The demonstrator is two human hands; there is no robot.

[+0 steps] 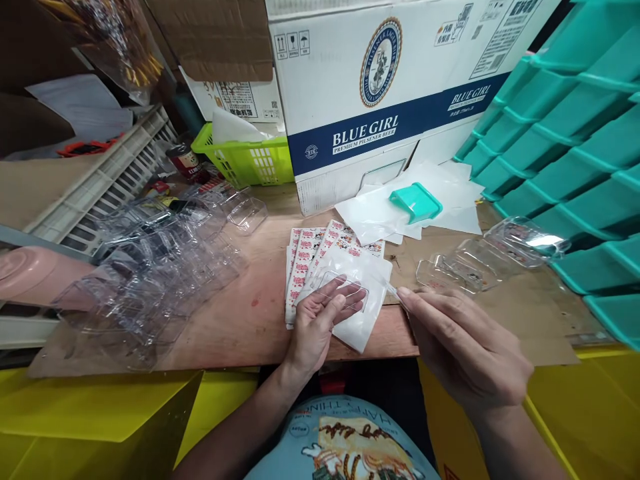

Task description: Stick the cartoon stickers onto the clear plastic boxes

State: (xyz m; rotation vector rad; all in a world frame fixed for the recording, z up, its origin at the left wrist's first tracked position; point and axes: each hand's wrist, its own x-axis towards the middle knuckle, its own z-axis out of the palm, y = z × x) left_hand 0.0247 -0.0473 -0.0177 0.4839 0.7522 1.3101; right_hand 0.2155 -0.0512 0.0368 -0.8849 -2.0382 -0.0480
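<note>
My left hand [323,320] holds a clear plastic piece [350,290] between thumb and fingers, above white sheets. My right hand [463,343] pinches a thin clear strip or film edge [391,289] at the right of that piece; whether the two are joined I cannot tell. Under them lie sticker sheets with red print [305,257] and a white sheet [363,330]. Behind, a turquoise tray [417,202] rests on white papers [367,213]. Clear plastic cases [473,267] lie right of the sheets, partly behind my right hand.
Many nested clear cases [150,280] cover the table's left. A pink object [40,273] sits at the far left. At the back are a green basket [250,157] and a white beer carton [330,80]. Turquoise bins [575,147] are stacked right. Yellow containers [95,407] stand below the table edge.
</note>
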